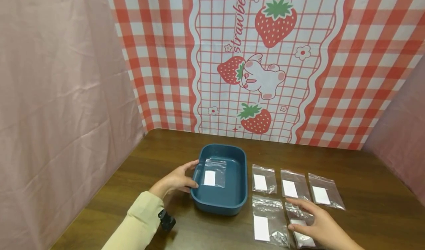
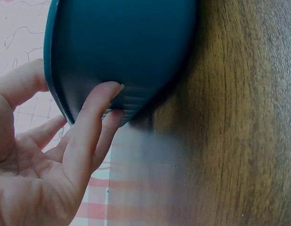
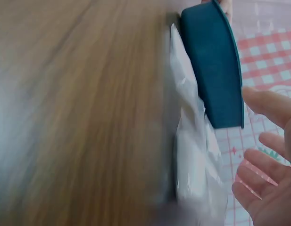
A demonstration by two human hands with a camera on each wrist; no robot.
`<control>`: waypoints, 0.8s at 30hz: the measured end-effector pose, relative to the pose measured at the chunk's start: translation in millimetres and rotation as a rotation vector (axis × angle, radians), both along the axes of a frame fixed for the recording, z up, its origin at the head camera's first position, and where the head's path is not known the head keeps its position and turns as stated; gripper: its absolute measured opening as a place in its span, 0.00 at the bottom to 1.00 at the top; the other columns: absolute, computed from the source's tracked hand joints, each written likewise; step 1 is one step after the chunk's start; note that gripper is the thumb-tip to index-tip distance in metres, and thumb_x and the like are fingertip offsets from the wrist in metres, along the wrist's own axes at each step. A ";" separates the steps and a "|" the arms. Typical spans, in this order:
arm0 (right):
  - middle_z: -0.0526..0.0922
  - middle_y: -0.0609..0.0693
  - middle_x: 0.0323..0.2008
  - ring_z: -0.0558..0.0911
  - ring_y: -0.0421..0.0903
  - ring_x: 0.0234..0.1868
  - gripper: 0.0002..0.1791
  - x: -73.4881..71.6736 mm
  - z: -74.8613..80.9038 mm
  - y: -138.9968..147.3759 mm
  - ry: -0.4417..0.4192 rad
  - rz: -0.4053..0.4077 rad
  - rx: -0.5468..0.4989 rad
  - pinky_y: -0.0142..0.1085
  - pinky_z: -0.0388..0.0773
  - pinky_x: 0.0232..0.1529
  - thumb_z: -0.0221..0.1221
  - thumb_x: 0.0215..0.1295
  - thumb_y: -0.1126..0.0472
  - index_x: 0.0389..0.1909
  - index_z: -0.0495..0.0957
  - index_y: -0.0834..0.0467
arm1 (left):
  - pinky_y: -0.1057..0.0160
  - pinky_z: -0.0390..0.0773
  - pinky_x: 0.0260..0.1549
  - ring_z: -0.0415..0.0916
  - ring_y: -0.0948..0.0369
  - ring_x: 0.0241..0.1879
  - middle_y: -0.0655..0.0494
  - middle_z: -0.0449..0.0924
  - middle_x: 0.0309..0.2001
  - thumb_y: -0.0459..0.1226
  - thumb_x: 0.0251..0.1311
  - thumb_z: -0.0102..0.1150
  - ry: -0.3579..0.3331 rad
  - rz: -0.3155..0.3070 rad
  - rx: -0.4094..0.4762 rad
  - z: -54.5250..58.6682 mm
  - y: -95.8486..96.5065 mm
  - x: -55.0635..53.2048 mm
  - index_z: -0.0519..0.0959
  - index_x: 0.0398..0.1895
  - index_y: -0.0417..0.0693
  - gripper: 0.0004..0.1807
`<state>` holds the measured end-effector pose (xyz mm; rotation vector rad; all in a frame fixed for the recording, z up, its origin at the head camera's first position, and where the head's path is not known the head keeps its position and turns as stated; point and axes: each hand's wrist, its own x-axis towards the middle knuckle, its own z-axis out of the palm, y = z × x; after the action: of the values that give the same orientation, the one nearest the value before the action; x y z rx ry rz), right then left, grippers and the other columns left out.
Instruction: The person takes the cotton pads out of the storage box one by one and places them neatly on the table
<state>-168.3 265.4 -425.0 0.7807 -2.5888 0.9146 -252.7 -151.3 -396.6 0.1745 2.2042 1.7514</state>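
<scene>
A deep blue rectangular bin [image 1: 220, 200] stands on the table, with one clear zip bag [image 1: 219, 167] bearing a white label lying inside. My left hand [image 1: 176, 180] holds the bin's left side, thumb at the rim and other fingers against the outer wall [image 2: 131, 42]. To the bin's right, several flat zip bags with white labels lie in two rows. Over the near right bag [image 1: 300, 235] hovers my right hand [image 1: 320, 222], fingers spread and apart from it, partly covering it. A larger zip bag [image 1: 262, 209] lies beside it. In the right wrist view, bags [image 3: 190, 155] sit below the fingers.
The back row has a left bag [image 1: 263, 181], a middle bag [image 1: 292, 187] and a right bag [image 1: 323, 194]. Behind the brown wooden table [image 1: 156, 146] hangs a strawberry-patterned cloth [image 1: 166, 58]. A pink curtain [image 1: 66, 95] borders the left side.
</scene>
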 end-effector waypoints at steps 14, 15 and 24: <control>0.79 0.56 0.49 0.78 0.55 0.47 0.27 -16.2 18.3 -46.1 -0.221 -0.044 -0.236 0.45 0.76 0.45 0.68 0.52 0.57 0.53 0.75 0.61 | 0.51 0.81 0.31 0.77 0.54 0.34 0.39 0.58 0.62 0.19 0.44 0.61 0.007 -0.003 -0.002 0.0 0.2 0.3 0.55 0.70 0.43 0.47; 0.79 0.56 0.49 0.78 0.55 0.47 0.26 -17.0 18.7 -49.2 -0.227 -0.049 -0.249 0.45 0.76 0.45 0.68 0.52 0.57 0.53 0.75 0.61 | 0.51 0.81 0.31 0.77 0.54 0.33 0.39 0.58 0.62 0.19 0.44 0.61 0.006 0.000 -0.005 0.1 0.3 0.2 0.55 0.70 0.43 0.47; 0.80 0.60 0.46 0.79 0.38 0.45 0.24 -29.0 22.9 -78.0 -0.232 -0.017 -0.447 0.37 0.78 0.44 0.67 0.51 0.65 0.51 0.75 0.64 | 0.51 0.81 0.31 0.77 0.54 0.32 0.39 0.58 0.63 0.20 0.44 0.62 0.000 0.011 -0.025 2.6 1.2 0.2 0.55 0.70 0.43 0.47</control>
<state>-197.3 187.4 -402.1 0.5526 -2.4198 1.5848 -252.4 -150.1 -394.0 0.1572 2.2305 1.7287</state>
